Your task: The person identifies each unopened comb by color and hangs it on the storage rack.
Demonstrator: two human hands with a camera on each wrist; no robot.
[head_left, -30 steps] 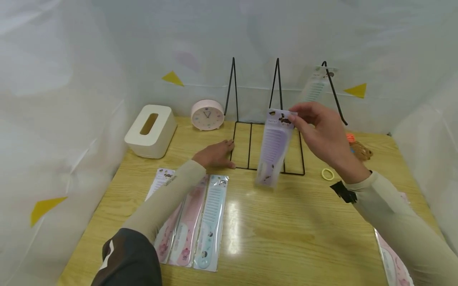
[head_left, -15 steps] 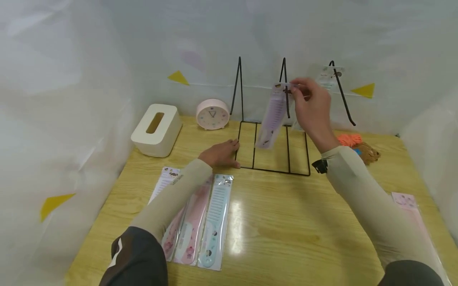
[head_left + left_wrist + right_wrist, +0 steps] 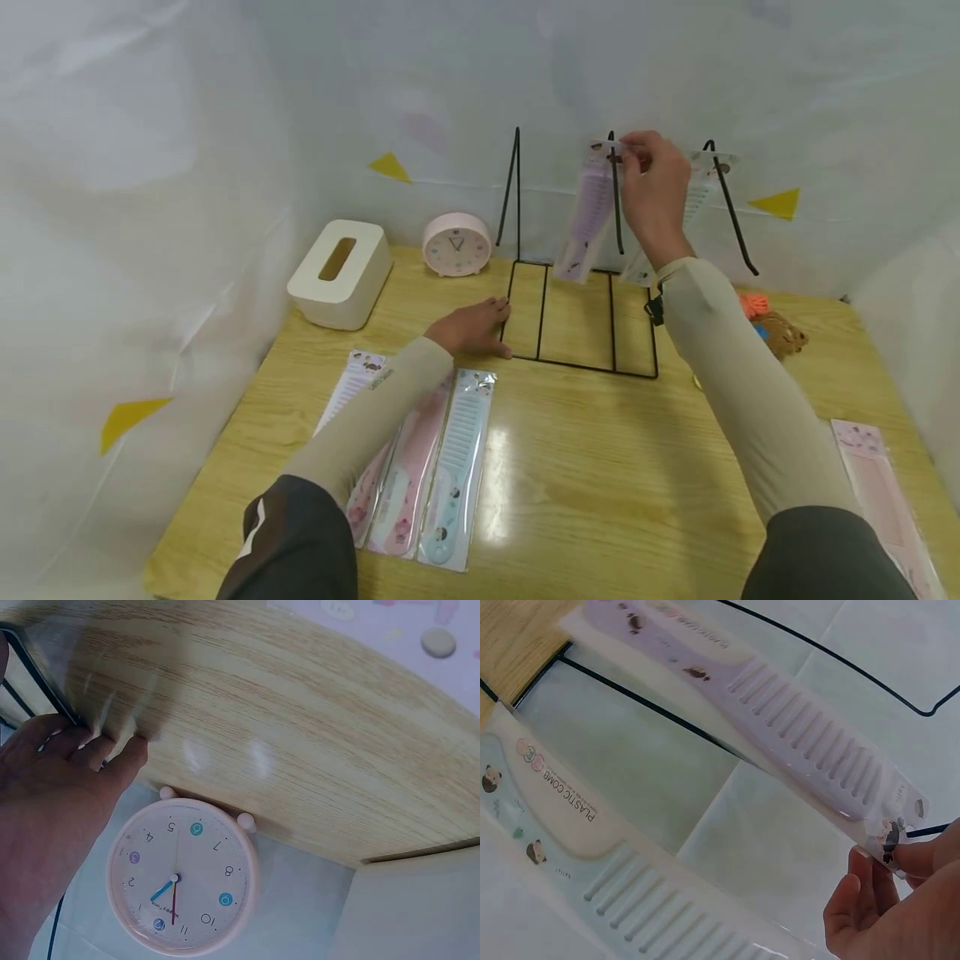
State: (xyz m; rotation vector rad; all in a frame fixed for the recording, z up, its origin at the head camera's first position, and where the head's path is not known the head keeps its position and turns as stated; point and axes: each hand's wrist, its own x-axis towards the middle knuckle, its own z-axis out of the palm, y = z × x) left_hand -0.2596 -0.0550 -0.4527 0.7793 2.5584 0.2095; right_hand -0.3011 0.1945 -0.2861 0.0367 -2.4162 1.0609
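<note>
My right hand (image 3: 656,187) pinches the top of a packaged purple comb (image 3: 591,204) at the middle hook of a black wire display rack (image 3: 613,325). In the right wrist view, the hook's wire meets the package's top edge beside my thumb; whether it passes fully through the hole is partly hidden. A packaged mint-green comb (image 3: 649,904) hangs from the right hook, partly behind my right hand in the head view. My left hand (image 3: 476,327) rests on the table, its fingers touching the left side of the rack's base.
Several packaged combs, including a blue one (image 3: 456,467), lie at the front left. A pink packaged comb (image 3: 877,475) lies at right. Behind stand a tissue box (image 3: 341,275) and pink alarm clock (image 3: 457,244). Orange cord (image 3: 753,304) and a brown item (image 3: 780,333) lie right.
My right hand has lifted the purple comb up and back from in front of the rack to high on the middle hook. My left hand has stayed at the rack's base.
</note>
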